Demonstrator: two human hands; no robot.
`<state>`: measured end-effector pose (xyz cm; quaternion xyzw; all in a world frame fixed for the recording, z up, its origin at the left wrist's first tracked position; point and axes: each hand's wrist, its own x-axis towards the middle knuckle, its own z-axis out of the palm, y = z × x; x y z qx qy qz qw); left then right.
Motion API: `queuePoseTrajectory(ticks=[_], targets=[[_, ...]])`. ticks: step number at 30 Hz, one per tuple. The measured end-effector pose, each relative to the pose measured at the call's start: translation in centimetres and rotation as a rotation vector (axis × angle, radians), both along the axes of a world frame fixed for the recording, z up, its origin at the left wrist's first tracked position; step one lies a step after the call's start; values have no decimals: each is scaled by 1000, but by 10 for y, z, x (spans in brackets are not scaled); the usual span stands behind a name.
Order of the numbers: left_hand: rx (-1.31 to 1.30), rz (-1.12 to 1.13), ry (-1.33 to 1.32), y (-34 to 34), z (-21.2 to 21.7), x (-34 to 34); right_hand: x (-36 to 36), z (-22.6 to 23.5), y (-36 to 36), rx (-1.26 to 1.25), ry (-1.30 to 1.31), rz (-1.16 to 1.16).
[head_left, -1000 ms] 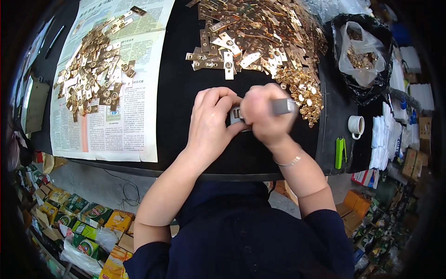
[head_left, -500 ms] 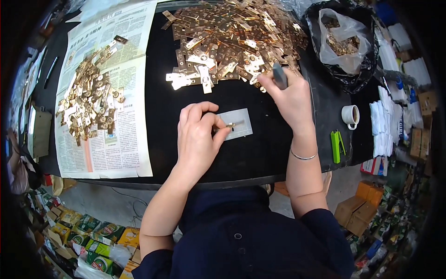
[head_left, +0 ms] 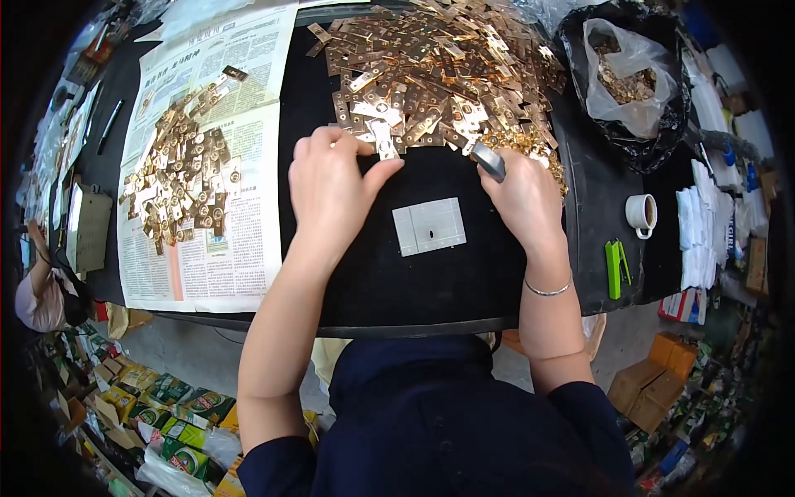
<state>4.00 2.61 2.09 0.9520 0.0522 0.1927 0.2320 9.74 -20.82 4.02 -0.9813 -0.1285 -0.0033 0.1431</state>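
My right hand (head_left: 528, 199) is wrapped round a hammer with a short grey metal head (head_left: 489, 161); the handle is hidden in the grip. It hovers by the near right edge of a big heap of flat copper-coloured metal plates with round holes (head_left: 431, 74). At the heap's near left edge is my left hand (head_left: 335, 182), its thumb and forefinger apart on either side of a bright plate (head_left: 383, 141); no piece shows in its grasp. Between and below the hands, a pale grey square block (head_left: 410, 232) lies on the black table, a small dark mark near its middle.
Left, a newspaper (head_left: 257, 273) carries a smaller pile of brass-coloured pieces (head_left: 178, 166). Small gold parts (head_left: 505, 141) lie near my right hand. To the right are a black bag with a clear liner (head_left: 617, 108), a white cup (head_left: 640, 213) and a green stapler-like tool (head_left: 615, 269).
My left hand has left the block, where it pinched a small metal piece, and moved up to the plate heap. My right hand has lowered and tilted the hammer. The view has shifted slightly.
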Motion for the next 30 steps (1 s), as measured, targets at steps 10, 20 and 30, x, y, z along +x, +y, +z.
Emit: queuePoseTrajectory(ticks=[10,20,30], targets=[[54,-33,-64,0,-5,-4,-20,13,3,192,142,300],[-228,-55,-27,2,-3,-60,-31,3,21,194,226,554],[-443,-78,-82,-17,-8,-64,-25,3,17,309,303,491]])
